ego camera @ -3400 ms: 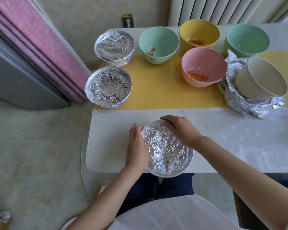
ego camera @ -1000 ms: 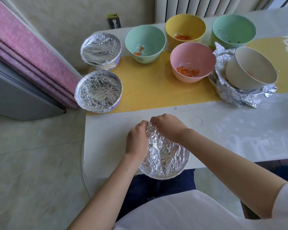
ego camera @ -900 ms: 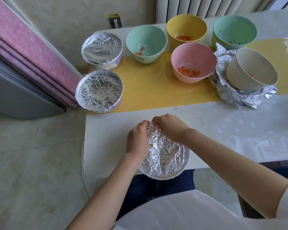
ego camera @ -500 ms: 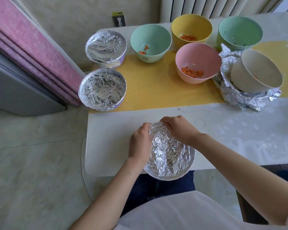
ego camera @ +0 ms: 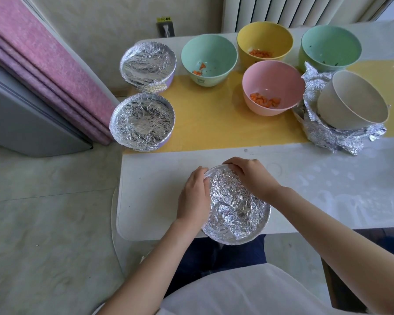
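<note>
Head view: a round bowl capped in crumpled silver foil sits between both grips at the near edge of the white worktop. The left grip curls round its left rim; the right grip clasps the far rim, apparently pinching foil.

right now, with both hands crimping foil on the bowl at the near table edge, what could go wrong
1. The foil-covered bowl sits at the near edge of the table, and its rim seems to reach past that edge. A downward push from the left hand or right hand might tip it into the lap.
2. Both hands grip towards the far rim, where the creased cover looks thin. Hard pinching there could tear it.
</note>
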Motion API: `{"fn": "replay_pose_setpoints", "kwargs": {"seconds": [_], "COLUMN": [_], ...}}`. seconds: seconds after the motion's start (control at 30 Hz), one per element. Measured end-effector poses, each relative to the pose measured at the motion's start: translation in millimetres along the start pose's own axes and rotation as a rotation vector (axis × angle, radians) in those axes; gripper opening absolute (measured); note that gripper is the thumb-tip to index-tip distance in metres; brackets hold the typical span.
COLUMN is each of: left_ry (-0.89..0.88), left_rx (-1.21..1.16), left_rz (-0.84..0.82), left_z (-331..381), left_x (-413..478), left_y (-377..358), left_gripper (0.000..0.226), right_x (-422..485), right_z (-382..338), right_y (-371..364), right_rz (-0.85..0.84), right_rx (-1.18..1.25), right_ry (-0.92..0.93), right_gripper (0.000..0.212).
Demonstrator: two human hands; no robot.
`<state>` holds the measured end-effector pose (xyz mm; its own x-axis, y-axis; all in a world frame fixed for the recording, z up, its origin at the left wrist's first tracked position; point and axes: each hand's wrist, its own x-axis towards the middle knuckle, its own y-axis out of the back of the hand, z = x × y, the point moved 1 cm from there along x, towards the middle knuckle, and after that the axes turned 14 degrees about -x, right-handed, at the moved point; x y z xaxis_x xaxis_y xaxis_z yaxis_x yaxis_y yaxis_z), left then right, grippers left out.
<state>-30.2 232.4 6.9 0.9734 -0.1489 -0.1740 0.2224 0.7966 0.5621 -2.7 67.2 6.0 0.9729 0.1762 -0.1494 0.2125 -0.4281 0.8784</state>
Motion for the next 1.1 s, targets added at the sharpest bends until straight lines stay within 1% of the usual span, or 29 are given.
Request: {"fn": "replay_pose_setpoints", "kwargs": {"seconds": [0.07, 0.17, 0.27, 0.37, 0.5, 0.63, 0.73, 0.8, 0.9, 1.0, 1.1], "left_ry": [0.0, -0.014, -0.013, 0.0, -0.042, -0.063, -0.08, -0.094, -0.102, -0.081, -0.051], "left_rx": [-0.077, -0.114, -0.118, -0.127, -0.116, -0.099, -0.068, -0.058, -0.043, -0.041, -0.054], "left_rz": [0.046, 0.118, 0.139, 0.154, 0.147, 0.13, 0.109, 0.107, 0.113, 0.12, 0.122], "left_z": [-1.3, -4.0, -2.8, -1.2, 2.1, 0.5, -2.6, -2.5, -2.3, -1.1, -2.8], "left_x": [5.6, 10.4, 10.5, 9.6, 7.8, 10.5, 11.6, 11.4, 12.7, 11.4, 10.4], "left_y": [-0.8, -0.6, -3.3, -3.2, -5.1, -5.8, -6.4, -6.3, -6.4, -6.3, -6.3], "left_gripper": [0.027, 0.022, 0.02, 0.021, 0.022, 0.023, 0.023, 0.023, 0.022, 0.019, 0.006], "right_x": [0.3, 1.8, 4.9, 11.6, 18.7, 19.3, 17.2, 16.4, 16.3, 18.1, 19.6], "right_z": [-0.2, 0.2, 0.7, -1.7, -9.8, -11.8, -11.2, -15.9, -24.3, -25.2, -23.2], "right_y": [1.6, 4.3, 6.8, 7.4, -0.5, -3.1, -1.5, 0.1, -2.6, -4.1, -5.4], "right_rz": [0.006, -0.007, -0.044, -0.137, -0.193, -0.148, -0.165, -0.202, -0.21, -0.16, -0.176], "right_rx": [0.003, -0.03, -0.123, -0.281, -0.284, -0.321, -0.366, -0.404, -0.43, -0.454, -0.401], "right_ry": [0.001, 0.04, 0.075, 0.053, 0.094, 0.104, 0.089, 0.085, 0.11, 0.129, 0.114], "right_gripper": [0.025, 0.024, 0.022, 0.019, 0.017, 0.016, 0.018, 0.024, 0.041, 0.034, 0.031]}}
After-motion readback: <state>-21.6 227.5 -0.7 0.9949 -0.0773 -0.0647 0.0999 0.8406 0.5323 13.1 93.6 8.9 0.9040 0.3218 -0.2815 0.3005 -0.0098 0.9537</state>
